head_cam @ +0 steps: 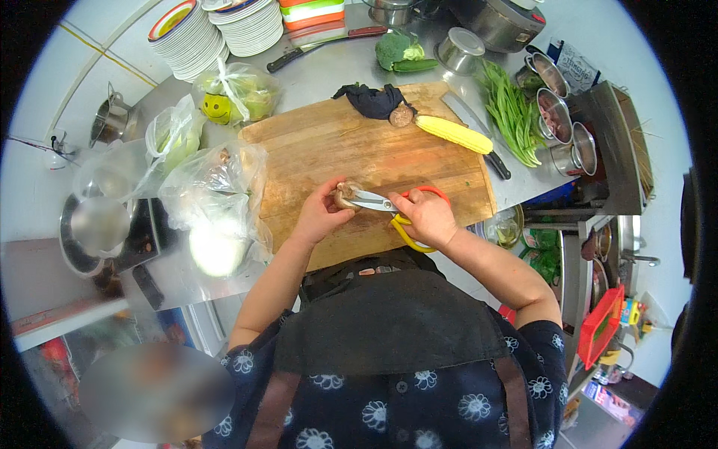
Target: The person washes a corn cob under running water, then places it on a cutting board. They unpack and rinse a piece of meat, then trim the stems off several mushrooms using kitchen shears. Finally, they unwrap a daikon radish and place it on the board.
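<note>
Over the near part of a wooden cutting board (314, 151), my left hand (320, 216) grips a pale brown mushroom (342, 197) between thumb and fingers. My right hand (429, 219) holds kitchen scissors (374, 201) with one red and one yellow handle. The blades point left and reach the mushroom; whether they are closed through it cannot be made out. Toward the board's far side rests a peeled ear of corn (454, 134). Beside its tip sit a round brown mushroom cap (401, 116) and a dark crumpled heap (373, 101), perhaps wood ear fungus or cloth.
A serrated knife (488, 146) lies along the board's right edge, near leafy greens (510, 112). Broccoli (392, 50) and a long knife (325, 42) are behind the board. Plastic bags (213, 179) crowd its left side. Metal pots (583, 149) stand right; stacked plates (247, 28) stand far left.
</note>
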`<act>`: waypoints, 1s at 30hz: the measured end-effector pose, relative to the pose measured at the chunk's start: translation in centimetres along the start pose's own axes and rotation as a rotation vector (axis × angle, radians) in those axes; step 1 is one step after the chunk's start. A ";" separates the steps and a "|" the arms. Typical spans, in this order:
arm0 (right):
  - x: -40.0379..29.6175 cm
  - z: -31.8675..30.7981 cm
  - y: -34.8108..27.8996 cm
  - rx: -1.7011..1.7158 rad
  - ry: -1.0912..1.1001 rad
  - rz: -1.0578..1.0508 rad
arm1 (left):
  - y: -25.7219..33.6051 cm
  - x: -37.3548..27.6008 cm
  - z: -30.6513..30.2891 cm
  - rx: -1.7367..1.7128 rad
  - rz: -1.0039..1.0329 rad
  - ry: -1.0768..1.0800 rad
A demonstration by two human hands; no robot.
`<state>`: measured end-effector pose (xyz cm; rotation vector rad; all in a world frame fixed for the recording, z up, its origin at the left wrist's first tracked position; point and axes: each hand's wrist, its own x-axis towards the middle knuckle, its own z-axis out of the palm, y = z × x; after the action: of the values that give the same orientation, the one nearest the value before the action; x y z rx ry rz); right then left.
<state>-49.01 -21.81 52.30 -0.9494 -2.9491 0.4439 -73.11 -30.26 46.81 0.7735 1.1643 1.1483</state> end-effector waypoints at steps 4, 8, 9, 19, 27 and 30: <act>-0.2 1.0 0.5 0.021 0.003 -0.015 | -0.2 0.0 0.0 0.009 0.043 0.016; -0.3 1.1 0.2 0.152 -0.040 0.075 | 0.6 -0.2 -0.1 0.031 0.050 0.044; -0.4 1.3 0.1 0.245 -0.047 0.095 | 1.0 -0.3 -0.1 0.033 0.041 0.041; -1.8 6.8 1.7 1.048 0.222 0.435 | 5.7 -1.9 -0.5 1.057 0.245 0.276; -2.4 6.3 1.7 1.194 0.256 0.534 | 3.6 -1.3 -0.7 1.364 0.196 0.361; -2.5 7.8 2.2 1.238 0.317 0.575 | 4.5 -0.8 -0.7 1.331 0.390 0.440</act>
<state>-46.53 -23.59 44.40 -1.3382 -1.4990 1.6172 -75.04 -29.86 51.02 1.8605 2.2484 0.7316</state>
